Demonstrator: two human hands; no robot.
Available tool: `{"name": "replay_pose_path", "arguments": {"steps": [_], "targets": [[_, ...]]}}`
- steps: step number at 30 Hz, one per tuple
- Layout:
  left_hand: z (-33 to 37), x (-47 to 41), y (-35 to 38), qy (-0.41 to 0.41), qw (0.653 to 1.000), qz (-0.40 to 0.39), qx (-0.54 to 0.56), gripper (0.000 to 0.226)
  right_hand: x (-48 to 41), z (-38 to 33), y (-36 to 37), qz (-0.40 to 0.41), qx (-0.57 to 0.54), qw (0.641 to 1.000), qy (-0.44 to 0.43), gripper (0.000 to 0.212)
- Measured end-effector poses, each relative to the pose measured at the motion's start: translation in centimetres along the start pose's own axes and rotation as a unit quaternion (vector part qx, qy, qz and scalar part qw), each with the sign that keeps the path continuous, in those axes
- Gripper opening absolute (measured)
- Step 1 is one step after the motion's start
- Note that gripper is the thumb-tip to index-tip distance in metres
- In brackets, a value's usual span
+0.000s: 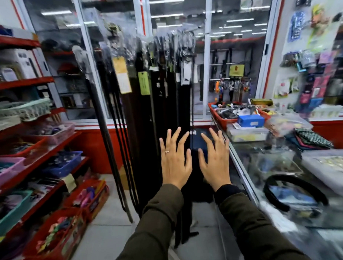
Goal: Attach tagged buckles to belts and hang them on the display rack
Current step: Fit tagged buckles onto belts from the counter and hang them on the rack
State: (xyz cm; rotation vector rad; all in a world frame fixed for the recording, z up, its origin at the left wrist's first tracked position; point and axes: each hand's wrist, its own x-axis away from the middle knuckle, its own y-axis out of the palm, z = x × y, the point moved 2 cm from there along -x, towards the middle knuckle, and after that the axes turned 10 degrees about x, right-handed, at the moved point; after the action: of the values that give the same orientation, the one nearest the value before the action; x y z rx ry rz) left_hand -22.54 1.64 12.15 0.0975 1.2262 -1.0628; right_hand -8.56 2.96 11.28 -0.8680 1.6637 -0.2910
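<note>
Several dark belts (146, 115) hang in a dense row from a display rack (175, 35) straight ahead, their tops wrapped in clear plastic. Yellow and green paper tags (122, 77) dangle near the tops. My left hand (175, 160) and my right hand (214, 161) are both held up side by side in front of the lower belts, palms away, fingers spread, holding nothing. A ring sits on my left hand. A coiled black belt (293, 191) lies on the glass counter at the right. No loose buckle is visible.
Red shelves (37, 154) with baskets of small goods line the left. A glass counter (244, 174) with trays, a blue box (248, 121) and folded cloth runs along the right. Tiled floor (104, 239) lies between them. Glass panels stand behind the rack.
</note>
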Motion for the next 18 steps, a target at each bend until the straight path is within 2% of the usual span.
{"name": "replay_pose_path", "arguments": {"steps": [8, 14, 18], "targets": [[3.5, 6.2, 11.8, -0.05, 0.986, -0.138, 0.076, 0.053, 6.3, 13.7, -1.5, -0.099, 0.116, 0.984, 0.091, 0.045], [7.7, 9.0, 19.7, -0.03, 0.96, -0.266, 0.083, 0.056, 10.4, 23.5, -4.1, -0.164, 0.123, 0.959, 0.196, 0.041], [10.8, 9.7, 24.2, 0.004, 0.926, -0.366, 0.095, 0.062, 12.2, 27.8, -5.8, -0.222, 0.156, 0.933, 0.235, 0.044]]}}
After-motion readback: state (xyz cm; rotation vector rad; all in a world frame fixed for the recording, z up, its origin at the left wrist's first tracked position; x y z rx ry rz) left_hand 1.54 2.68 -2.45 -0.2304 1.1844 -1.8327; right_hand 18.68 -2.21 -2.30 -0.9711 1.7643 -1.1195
